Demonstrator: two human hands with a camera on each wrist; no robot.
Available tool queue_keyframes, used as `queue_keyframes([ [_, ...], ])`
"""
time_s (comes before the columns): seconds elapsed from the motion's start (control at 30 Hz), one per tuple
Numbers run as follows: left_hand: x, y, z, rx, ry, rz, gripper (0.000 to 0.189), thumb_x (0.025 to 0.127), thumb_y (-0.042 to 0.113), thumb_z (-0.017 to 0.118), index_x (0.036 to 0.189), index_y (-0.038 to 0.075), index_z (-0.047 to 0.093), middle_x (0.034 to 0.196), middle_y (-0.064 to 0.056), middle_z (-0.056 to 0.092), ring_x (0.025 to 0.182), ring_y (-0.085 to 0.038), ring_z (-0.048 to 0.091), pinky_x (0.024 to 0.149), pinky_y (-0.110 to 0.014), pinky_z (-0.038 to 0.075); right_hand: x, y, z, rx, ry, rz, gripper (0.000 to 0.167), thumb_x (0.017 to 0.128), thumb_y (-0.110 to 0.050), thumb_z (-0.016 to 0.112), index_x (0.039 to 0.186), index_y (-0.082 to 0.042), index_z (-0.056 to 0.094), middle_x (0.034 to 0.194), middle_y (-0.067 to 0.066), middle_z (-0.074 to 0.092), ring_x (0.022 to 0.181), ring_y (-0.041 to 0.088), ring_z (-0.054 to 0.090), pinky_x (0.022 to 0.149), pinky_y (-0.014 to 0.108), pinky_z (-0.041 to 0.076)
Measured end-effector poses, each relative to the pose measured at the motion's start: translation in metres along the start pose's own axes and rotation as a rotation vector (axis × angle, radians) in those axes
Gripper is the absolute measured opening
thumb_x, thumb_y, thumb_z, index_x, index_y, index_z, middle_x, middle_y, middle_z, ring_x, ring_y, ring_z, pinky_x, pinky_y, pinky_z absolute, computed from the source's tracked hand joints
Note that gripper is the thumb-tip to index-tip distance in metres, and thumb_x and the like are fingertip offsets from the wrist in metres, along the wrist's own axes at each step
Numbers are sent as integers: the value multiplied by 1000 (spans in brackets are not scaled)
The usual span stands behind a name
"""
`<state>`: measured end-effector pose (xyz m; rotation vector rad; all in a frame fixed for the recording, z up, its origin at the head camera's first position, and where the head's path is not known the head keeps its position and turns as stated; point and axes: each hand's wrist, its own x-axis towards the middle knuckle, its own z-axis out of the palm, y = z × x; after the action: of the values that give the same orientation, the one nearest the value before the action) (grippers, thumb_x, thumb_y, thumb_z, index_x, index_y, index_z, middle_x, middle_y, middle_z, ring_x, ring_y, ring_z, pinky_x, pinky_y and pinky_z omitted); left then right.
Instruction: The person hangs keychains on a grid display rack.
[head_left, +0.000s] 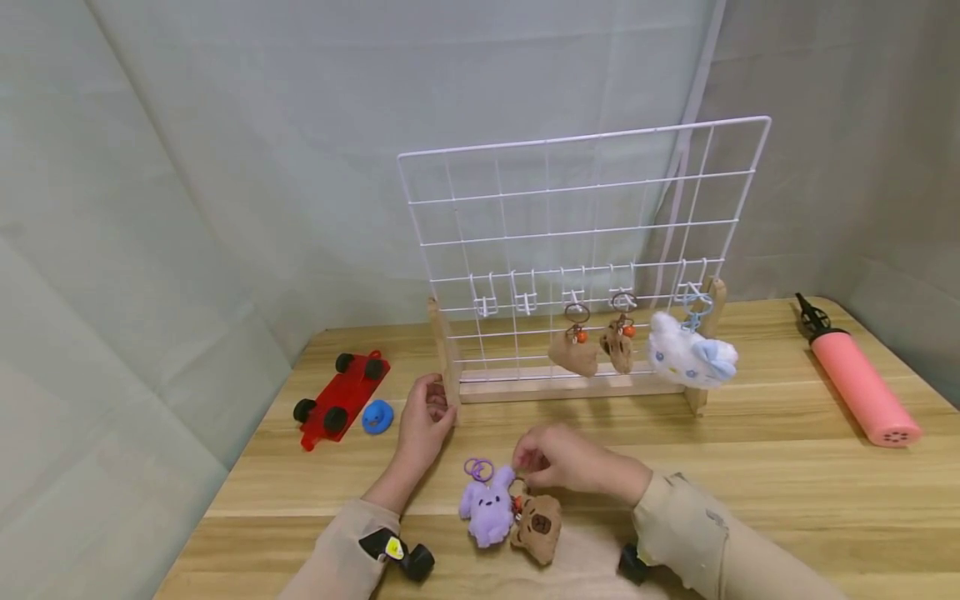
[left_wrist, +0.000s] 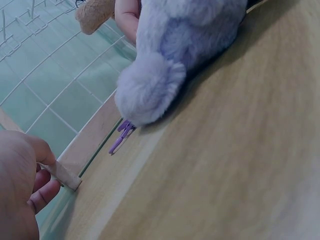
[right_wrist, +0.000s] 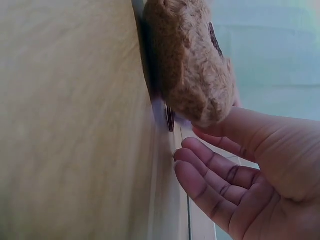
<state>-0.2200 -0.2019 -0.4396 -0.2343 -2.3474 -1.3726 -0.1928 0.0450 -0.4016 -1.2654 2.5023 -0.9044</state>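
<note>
My left hand [head_left: 424, 425] grips the front end of the rack's left wooden foot [left_wrist: 67, 176], thumb on one side and curled fingers on the other. My right hand [head_left: 566, 460] hovers by the ring of a brown bear plush keychain [head_left: 538, 527], which lies face up on the table. In the right wrist view its fingers [right_wrist: 207, 192] are loosely bent with nothing between them; the bear hides part of the thumb side. Against the bear's left lies a lilac plush keychain [head_left: 489, 510] with purple rings [head_left: 480, 470] above its head.
A white wire grid rack [head_left: 585, 200] stands behind the hands. On its hooks hang two brown plush keychains [head_left: 574, 354] and a white plush [head_left: 686, 354] with a blue bow. Left are a red toy car [head_left: 345, 398] and a blue duck [head_left: 377, 417]; right lies a pink pump [head_left: 862, 383].
</note>
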Motion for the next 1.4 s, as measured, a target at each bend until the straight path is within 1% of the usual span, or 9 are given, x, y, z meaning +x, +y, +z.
queue_keyframes([
  [0.17, 0, 0, 0, -11, 6, -5, 46, 79, -11, 65, 121, -8, 46, 102, -24, 58, 86, -30, 60, 66, -20, 53, 0, -3, 0, -28, -24, 8, 16, 78, -7, 73, 93, -8, 68, 89, 1, 66, 76, 2, 59, 71, 15, 50],
  [0.3, 1, 1, 1, -24, 19, -1, 45, 78, -13, 65, 119, -9, 47, 100, -24, 58, 84, -27, 60, 65, -18, 52, 0, -5, 0, -86, -21, 0, 14, 77, -9, 75, 90, -10, 68, 86, -1, 64, 75, 2, 57, 71, 16, 48],
  [0.4, 1, 1, 1, -28, 23, 0, 45, 78, -13, 64, 119, -9, 47, 99, -24, 58, 84, -29, 60, 65, -16, 52, 0, -6, 1, -139, -11, -3, 13, 77, -11, 76, 87, -12, 67, 83, -4, 62, 74, 1, 55, 70, 16, 47],
  [0.47, 0, 2, 1, -31, 21, -2, 45, 78, -13, 65, 119, -9, 47, 99, -24, 59, 85, -31, 60, 65, -16, 51, 0, -7, 2, -165, -5, -7, 14, 77, -12, 76, 88, -12, 68, 84, -4, 62, 74, 1, 55, 71, 16, 47],
  [0.67, 1, 1, 0, -8, 18, -6, 45, 79, -13, 65, 120, -8, 47, 101, -25, 58, 87, -31, 60, 66, -16, 52, 0, -7, 4, -213, -6, -24, 20, 76, -13, 77, 95, -12, 71, 88, -3, 65, 78, 2, 57, 74, 17, 47],
  [0.8, 2, 0, 0, 6, 13, -11, 45, 79, -13, 65, 121, -8, 47, 103, -25, 58, 88, -31, 60, 67, -17, 52, 1, -7, 6, -229, -15, -34, 23, 76, -15, 78, 98, -14, 72, 90, -4, 64, 79, 2, 56, 75, 16, 47],
  [1.13, 1, 0, 1, -13, 7, -10, 46, 80, -12, 65, 121, -7, 46, 103, -24, 58, 87, -30, 60, 67, -15, 52, 1, -6, 7, -230, -60, -71, 29, 77, -13, 77, 105, -16, 73, 89, -5, 59, 79, 2, 52, 75, 14, 45],
  [1.23, 1, 1, 2, 2, 8, -25, 46, 80, -12, 65, 122, -8, 46, 103, -24, 58, 88, -30, 60, 67, -15, 52, 1, -6, 7, -224, -65, -74, 28, 77, -13, 77, 105, -16, 73, 90, -4, 59, 79, 1, 53, 76, 14, 45],
  [1.4, 2, 1, 2, -13, 14, -49, 48, 79, -13, 65, 123, -8, 45, 105, -26, 58, 89, -32, 60, 67, -17, 52, 0, -5, 7, -220, -59, -83, 24, 75, -11, 77, 99, -13, 70, 91, -3, 60, 78, 3, 53, 74, 13, 45],
])
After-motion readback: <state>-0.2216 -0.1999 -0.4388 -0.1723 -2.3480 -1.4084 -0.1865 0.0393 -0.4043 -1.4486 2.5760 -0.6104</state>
